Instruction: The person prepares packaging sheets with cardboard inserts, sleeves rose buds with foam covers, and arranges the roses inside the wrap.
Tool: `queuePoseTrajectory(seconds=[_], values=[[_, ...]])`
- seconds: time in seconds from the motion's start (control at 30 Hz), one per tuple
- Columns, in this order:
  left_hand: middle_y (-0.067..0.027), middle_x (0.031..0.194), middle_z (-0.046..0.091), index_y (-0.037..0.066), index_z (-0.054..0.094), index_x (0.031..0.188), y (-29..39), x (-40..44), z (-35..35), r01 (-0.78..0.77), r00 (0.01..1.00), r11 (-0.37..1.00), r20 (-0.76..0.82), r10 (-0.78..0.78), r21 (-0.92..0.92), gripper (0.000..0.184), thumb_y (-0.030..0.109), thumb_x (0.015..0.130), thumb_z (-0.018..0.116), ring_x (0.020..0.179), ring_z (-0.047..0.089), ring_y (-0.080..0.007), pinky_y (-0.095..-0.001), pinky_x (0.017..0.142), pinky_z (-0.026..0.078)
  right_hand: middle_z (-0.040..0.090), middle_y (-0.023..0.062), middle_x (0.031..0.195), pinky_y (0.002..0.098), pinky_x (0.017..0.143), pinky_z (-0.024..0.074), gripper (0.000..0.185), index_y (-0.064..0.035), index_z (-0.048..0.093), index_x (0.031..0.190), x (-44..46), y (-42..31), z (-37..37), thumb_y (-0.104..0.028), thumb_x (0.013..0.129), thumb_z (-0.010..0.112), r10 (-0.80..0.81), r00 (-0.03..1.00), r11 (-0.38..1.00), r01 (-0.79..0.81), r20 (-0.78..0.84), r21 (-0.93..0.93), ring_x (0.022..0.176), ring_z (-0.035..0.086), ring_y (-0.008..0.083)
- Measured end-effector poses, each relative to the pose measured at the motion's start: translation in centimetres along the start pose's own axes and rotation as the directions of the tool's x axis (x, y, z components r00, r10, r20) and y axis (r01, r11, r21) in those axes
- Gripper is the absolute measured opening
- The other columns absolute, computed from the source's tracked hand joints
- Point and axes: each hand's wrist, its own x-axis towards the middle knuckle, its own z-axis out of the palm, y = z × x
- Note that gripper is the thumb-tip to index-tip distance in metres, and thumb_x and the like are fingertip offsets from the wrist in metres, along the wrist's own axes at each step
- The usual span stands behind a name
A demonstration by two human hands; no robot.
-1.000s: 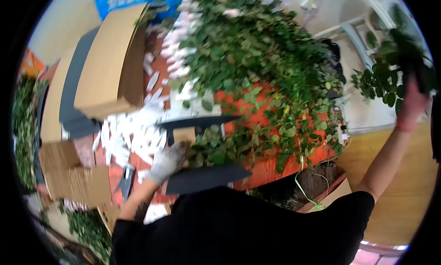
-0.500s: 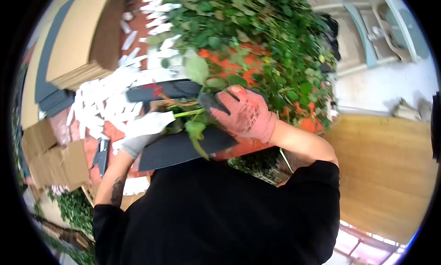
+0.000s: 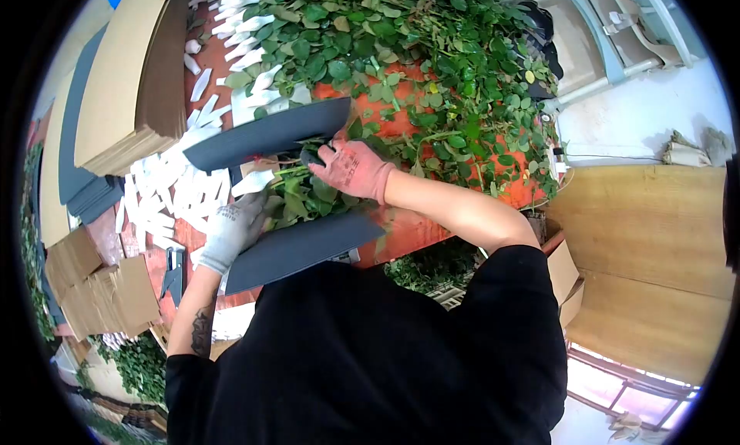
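Note:
My left hand (image 3: 235, 225), in a pale grey glove, has its fingers curled at the left end of a bunch of leafy stems (image 3: 308, 194). Just above those fingers lies a flower head in a white sleeve (image 3: 254, 183). My right hand (image 3: 353, 169), in a pink glove with dark fingertips, closes over the stems from the right; its fingertips are partly hidden among leaves. A dark ribbed sheet (image 3: 304, 248) lies on the near side of the bunch. Another dark panel (image 3: 270, 133) stands tilted on the far side; whether they join is hidden.
Leafy stems (image 3: 462, 83) cover the far right of the red table (image 3: 420, 233). White sleeved pieces (image 3: 169, 194) are heaped on the left beside a black stapler (image 3: 174, 275). Stacked cardboard (image 3: 123, 83) and torn cardboard (image 3: 100, 287) lie farther left.
The far dark panel has risen from lying flatter to a tilt. My right hand has moved left and is lower over the stems. My left hand has shifted slightly down, away from the white-sleeved head.

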Motion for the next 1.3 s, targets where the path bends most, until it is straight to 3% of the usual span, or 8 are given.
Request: queuePoseTrajectory(seconds=[0.07,0.13,0.2,0.27,0.4,0.43,0.5,1.3], values=[[-0.0105,0.122,0.055,0.009,0.057,0.117,0.4,0.1,-0.4,-0.002,1.000,1.000,-0.008,0.002,0.024,0.036,0.024,0.085,0.053,0.092,0.060,-0.0318,-0.0419,0.075,0.049,0.055,0.0083,0.091,0.0312,0.068,0.0470,0.026,-0.0169,0.059,0.107,0.3,0.6,1.5,-0.019,0.084,0.046,0.015,1.000,0.997,-0.017,0.024,0.075,0.081,0.056,0.0233],[-0.0088,0.132,0.048,0.010,0.055,0.119,0.1,0.2,0.4,-0.017,0.999,0.996,-0.037,0.020,0.083,0.038,0.024,0.083,0.054,0.103,0.054,-0.0335,-0.0421,0.077,0.049,0.052,0.0070,0.082,0.0299,0.061,0.0472,0.014,-0.0101,0.055,0.095,0.2,0.9,6.7,-0.014,0.082,0.050,-0.118,0.976,-0.252,0.151,0.185,-0.956,0.083,0.057,0.0225],[-0.0065,0.134,0.046,0.010,0.054,0.121,-1.2,0.1,1.5,-0.155,0.979,0.978,-0.109,0.171,0.139,0.044,0.025,0.079,0.057,0.102,0.052,-0.0320,-0.0410,0.082,0.048,0.046,0.0052,0.069,0.0288,0.056,0.0465,0.006,-0.0060,0.050,0.081,1.2,0.4,9.2,-0.012,0.081,0.053,-0.057,0.965,-0.919,0.049,0.256,-0.391,0.082,0.057,0.0214],[-0.0051,0.131,0.049,0.008,0.056,0.119,-1.9,-0.2,2.6,-0.183,0.966,0.962,-0.144,0.214,0.203,0.042,0.027,0.081,0.056,0.107,0.051,-0.0260,-0.0387,0.090,0.043,0.047,0.0046,0.067,0.0283,0.061,0.0468,0.007,-0.0065,0.050,0.079,1.8,0.3,9.8,-0.012,0.084,0.050,-0.076,0.976,-0.996,-0.064,0.202,-0.066,0.080,0.057,0.0211],[-0.0071,0.125,0.054,0.008,0.056,0.119,-1.8,-0.5,1.8,-0.168,0.958,0.973,-0.205,0.199,0.159,0.041,0.029,0.085,0.053,0.091,0.062,-0.0239,-0.0386,0.078,0.049,0.049,0.0034,0.064,0.0274,0.071,0.0472,0.015,-0.0073,0.049,0.075,3.4,-0.1,9.0,-0.012,0.089,0.044,-0.125,0.991,-0.973,-0.115,0.039,-0.202,0.075,0.057,0.0205],[-0.0073,0.126,0.054,0.008,0.055,0.120,-1.3,-0.6,1.3,-0.106,0.988,0.994,-0.107,0.108,0.028,0.041,0.029,0.085,0.052,0.087,0.064,-0.0248,-0.0376,0.075,0.050,0.053,0.0055,0.074,0.0290,0.070,0.0482,0.008,-0.0074,0.051,0.085,3.3,-0.3,8.2,-0.012,0.087,0.045,-0.076,0.997,-0.367,-0.044,-0.018,-0.929,0.078,0.059,0.0222],[-0.0077,0.126,0.054,0.008,0.055,0.121,-1.2,-0.4,1.6,-0.058,0.996,0.998,-0.060,0.060,0.036,0.042,0.029,0.086,0.052,0.086,0.064,-0.0247,-0.0369,0.072,0.051,0.062,0.0096,0.092,0.0322,0.068,0.0502,0.022,-0.0077,0.056,0.105,3.1,-0.7,3.2,-0.012,0.085,0.047,0.022,0.995,0.999,-0.024,0.094,0.022,0.082,0.062,0.0257],[-0.0046,0.118,0.058,0.012,0.060,0.112,-1.1,-0.5,1.4,-0.063,0.993,0.997,-0.100,0.068,0.052,0.033,0.025,0.082,0.056,0.079,0.065,-0.0218,-0.0357,0.064,0.051,0.063,0.0104,0.100,0.0382,0.070,0.0514,0.039,-0.0139,0.060,0.111,8.2,-4.3,5.6,-0.013,0.072,0.059,0.209,0.957,0.914,-0.118,-0.203,0.387,0.083,0.064,0.0263]])
